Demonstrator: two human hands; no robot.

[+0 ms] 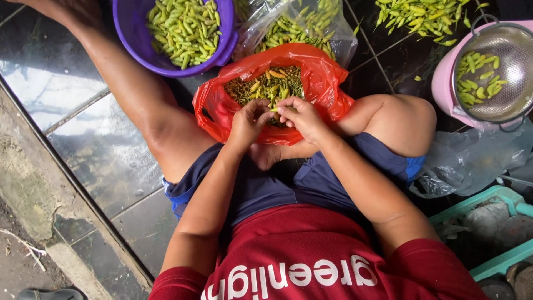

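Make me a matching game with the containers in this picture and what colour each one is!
Things:
1. bowl of green chillies
2. bag under the hands, holding stems
3. strainer with a few chillies
4. crate at the lower right

Colours:
A. silver metal
B. red
C. teal
D. purple

Pairs: 1-D, 2-B, 3-A, 4-C
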